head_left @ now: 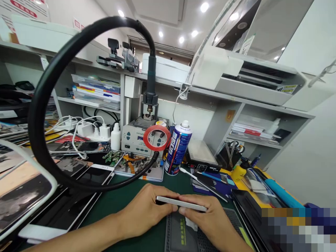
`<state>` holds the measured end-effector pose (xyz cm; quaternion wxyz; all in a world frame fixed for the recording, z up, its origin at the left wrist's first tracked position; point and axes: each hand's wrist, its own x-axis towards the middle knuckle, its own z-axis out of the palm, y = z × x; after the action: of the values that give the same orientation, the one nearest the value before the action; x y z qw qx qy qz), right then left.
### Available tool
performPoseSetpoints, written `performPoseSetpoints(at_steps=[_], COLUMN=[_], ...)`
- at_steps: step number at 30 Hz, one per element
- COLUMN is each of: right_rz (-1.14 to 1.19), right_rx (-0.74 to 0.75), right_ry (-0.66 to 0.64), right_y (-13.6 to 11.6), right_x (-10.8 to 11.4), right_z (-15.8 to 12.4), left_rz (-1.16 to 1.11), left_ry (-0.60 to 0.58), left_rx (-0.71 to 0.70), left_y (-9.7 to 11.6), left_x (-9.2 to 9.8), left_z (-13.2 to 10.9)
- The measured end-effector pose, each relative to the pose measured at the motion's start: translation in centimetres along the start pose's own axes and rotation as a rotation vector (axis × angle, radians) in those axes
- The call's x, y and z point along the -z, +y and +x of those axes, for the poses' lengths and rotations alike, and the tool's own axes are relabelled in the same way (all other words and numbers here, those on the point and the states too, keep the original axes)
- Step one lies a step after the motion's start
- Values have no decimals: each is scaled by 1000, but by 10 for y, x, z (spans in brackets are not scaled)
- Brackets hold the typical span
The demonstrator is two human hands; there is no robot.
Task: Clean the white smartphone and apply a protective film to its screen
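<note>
Both hands grip a thin smartphone (pixel 181 203), held edge-on so that its light silver side faces me. My left hand (pixel 151 210) pinches the left part, with fingers on top and the thumb below. At the other end my right hand (pixel 207 211) closes on it the same way, and the two thumbs nearly meet under the middle. The phone's screen and back cannot be made out from this angle. Beneath the right hand lies a dark grey work mat (pixel 183 234) with yellow lettering and a small white scrap on it.
A black hose (pixel 35 105) loops across the left, joined to a rework station (pixel 135 136). Behind the hands stand a blue spray can (pixel 178 148) and a parts tray (pixel 154 171). Large white-framed phones (pixel 70 210) lie left; a white brush (pixel 202 183) lies right. Shelves line the back.
</note>
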<state>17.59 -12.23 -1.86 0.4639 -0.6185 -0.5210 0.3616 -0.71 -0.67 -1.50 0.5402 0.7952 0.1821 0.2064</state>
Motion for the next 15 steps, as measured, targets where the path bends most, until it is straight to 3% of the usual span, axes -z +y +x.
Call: performPoseSetpoints(at_steps=[5, 9, 15], right_rz=[-39, -173, -367], right_rx=[65, 280, 597], right_ry=[26, 77, 127], right_y=[0, 8, 14], right_x=[-1, -1, 3], right_z=[-1, -6, -8], left_rz=[102, 196, 313], left_ry=[-17, -61, -26], left_rx=[-117, -279, -389], left_y=[5, 5, -2], left_x=[2, 6, 7], left_z=[-4, -8, -10])
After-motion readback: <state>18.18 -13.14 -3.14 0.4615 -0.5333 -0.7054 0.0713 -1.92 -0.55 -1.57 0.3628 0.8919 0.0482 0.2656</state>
